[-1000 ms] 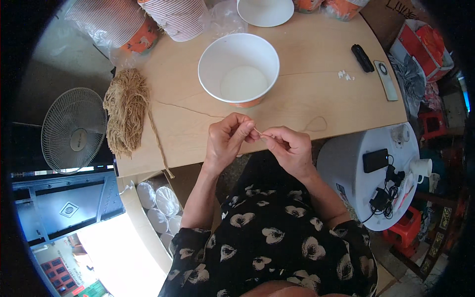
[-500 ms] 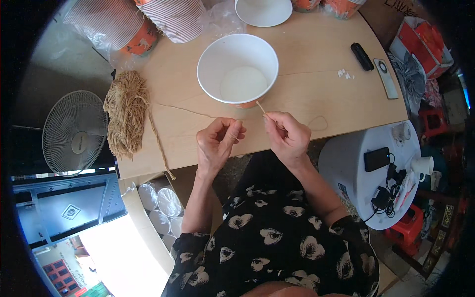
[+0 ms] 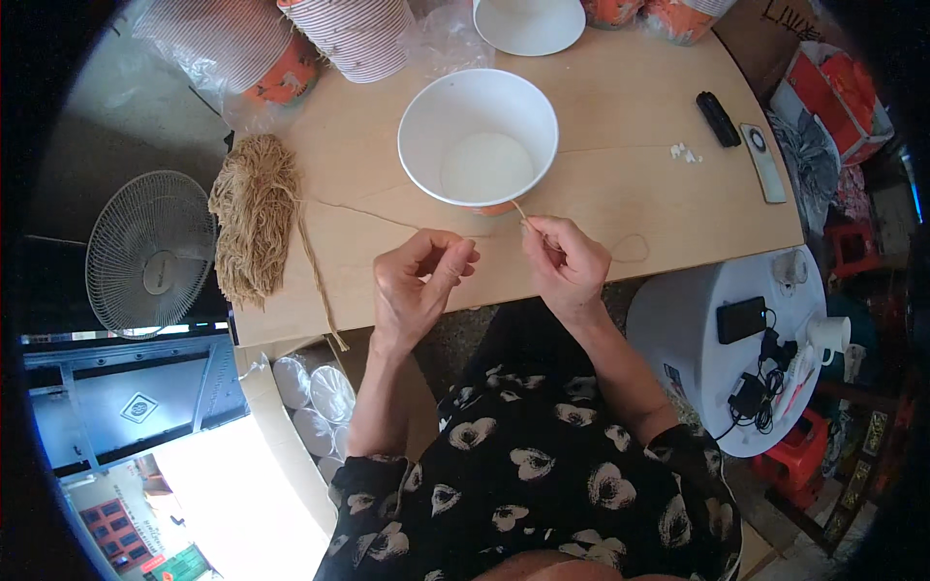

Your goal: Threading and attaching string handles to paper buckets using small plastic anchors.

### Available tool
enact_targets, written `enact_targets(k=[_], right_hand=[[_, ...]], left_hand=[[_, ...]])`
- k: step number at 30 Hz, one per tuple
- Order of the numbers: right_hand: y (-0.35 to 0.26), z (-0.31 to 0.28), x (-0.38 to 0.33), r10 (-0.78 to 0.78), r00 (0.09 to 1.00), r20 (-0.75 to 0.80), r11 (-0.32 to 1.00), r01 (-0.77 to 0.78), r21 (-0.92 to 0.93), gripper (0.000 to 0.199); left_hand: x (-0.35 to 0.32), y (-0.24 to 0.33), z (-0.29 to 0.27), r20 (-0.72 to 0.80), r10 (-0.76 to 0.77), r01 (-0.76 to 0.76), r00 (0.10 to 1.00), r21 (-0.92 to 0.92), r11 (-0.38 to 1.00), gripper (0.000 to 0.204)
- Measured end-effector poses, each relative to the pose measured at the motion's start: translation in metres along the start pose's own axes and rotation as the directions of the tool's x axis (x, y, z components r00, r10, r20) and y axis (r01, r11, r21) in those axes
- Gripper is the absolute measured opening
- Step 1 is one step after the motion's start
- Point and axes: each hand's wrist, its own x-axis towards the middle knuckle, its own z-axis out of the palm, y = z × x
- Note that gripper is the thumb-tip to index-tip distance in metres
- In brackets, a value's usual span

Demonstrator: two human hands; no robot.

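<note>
My right hand [image 3: 565, 263] pinches a thin tan string [image 3: 531, 221] just below the white bowl [image 3: 479, 138], its end touching the bowl's near rim. My left hand [image 3: 418, 287], fingers curled and pinched narrow, holds the string running left toward the fibre bundle [image 3: 254, 215] left of the bowl.

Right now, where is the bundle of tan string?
In the head view, the bundle of tan string lies on the table's left end, left of the white bowl and beyond the left hand.
</note>
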Motion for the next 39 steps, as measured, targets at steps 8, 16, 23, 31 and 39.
enact_targets(k=[8,16,23,31,39], right_hand=[[0.005,0.001,0.0,-0.004,1.0,0.028,1.0,0.004,-0.019,0.008],[0.0,0.008,0.004,0.061,0.997,0.037,0.996,-0.063,0.056,0.005],[-0.001,0.008,0.011,0.09,0.994,0.056,0.991,-0.095,0.09,0.002],[-0.016,-0.004,0.024,0.191,0.98,0.057,0.954,-0.199,0.225,0.018],[-0.002,-0.008,0.042,0.208,0.966,0.153,0.934,-0.243,0.264,0.016]], left_hand=[[0.055,0.05,-0.009,0.135,0.344,-0.369,0.929,0.398,0.84,0.011],[0.114,0.05,-0.014,0.603,0.047,-0.415,0.796,0.488,0.768,0.018],[0.133,0.049,-0.009,0.689,-0.069,-0.336,0.722,0.435,0.835,0.016],[0.125,0.037,-0.011,0.512,0.006,-0.103,0.859,0.16,0.982,0.013],[0.111,0.04,0.01,0.492,0.164,-0.187,0.855,-0.003,0.982,0.015]])
